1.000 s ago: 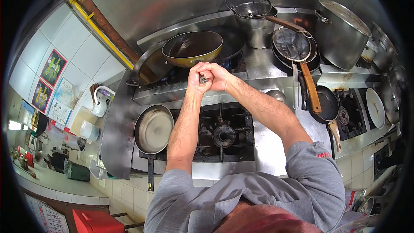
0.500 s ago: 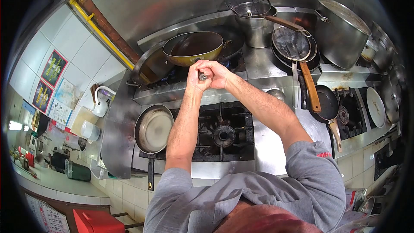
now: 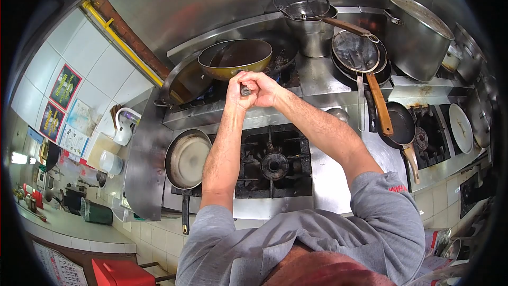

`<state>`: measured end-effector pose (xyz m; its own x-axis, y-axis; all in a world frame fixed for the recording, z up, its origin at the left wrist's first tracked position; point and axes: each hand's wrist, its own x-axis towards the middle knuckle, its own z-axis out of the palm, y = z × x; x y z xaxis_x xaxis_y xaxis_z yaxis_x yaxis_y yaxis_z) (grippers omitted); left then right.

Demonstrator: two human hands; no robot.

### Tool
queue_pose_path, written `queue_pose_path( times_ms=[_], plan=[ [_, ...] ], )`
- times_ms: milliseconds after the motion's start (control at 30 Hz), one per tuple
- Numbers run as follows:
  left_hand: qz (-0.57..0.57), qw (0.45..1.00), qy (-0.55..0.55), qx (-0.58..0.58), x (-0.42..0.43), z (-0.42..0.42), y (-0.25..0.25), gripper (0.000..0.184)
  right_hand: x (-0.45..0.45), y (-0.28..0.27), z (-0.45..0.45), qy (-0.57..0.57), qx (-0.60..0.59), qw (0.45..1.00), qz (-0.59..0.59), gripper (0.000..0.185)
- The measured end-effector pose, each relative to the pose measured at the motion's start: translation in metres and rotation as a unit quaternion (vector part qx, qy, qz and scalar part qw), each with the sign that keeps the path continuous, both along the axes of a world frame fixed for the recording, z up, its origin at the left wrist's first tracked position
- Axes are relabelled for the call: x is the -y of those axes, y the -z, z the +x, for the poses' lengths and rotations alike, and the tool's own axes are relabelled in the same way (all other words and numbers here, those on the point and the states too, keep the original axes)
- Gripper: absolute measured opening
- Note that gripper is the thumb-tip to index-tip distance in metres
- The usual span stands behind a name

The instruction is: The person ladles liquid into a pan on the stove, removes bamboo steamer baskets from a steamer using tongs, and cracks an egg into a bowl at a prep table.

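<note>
Yellow pan [image 3: 235,57] in my two-handed grip, back of the stove [image 3: 278,207].
Frying pan [image 3: 189,160] front left, handle toward me; yellow pan at the rear; left hand [image 3: 238,95] and right hand [image 3: 263,89] closed together round its handle [image 3: 245,91], butt end showing; front burner [image 3: 274,166] nearer me; strainer [image 3: 360,55] with wooden handle to the right, then stockpot [image 3: 418,39].

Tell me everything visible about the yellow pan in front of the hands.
The yellow pan is round and deep, with a glossy yellow outer wall, pale thin rim and dark brown inside; any contents can't be made out. It sits tilted over the back of the range, near wall showing. Its handle, mostly hidden, is wrapped by the left grip and right grip; a metallic-looking end shows between them. Contact underneath is unclear.
</note>
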<state>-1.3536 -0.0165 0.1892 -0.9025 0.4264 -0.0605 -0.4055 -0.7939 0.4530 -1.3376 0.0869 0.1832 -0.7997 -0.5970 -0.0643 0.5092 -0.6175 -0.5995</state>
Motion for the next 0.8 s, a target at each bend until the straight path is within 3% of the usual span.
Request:
queue_pose_path(
  times_ms=[633,800],
  plan=[
    [-0.024,1.0,0.004,0.001,0.007,-0.007,-0.008,0.019,0.003,0.0,-0.005,-0.006,-0.013,1.0,0.0,0.016],
    [-0.021,1.0,0.003,-0.019,0.009,-0.007,-0.01,0.016,0.0,-0.008,0.01,-0.005,-0.057,0.998,0.005,0.029]
  ],
)
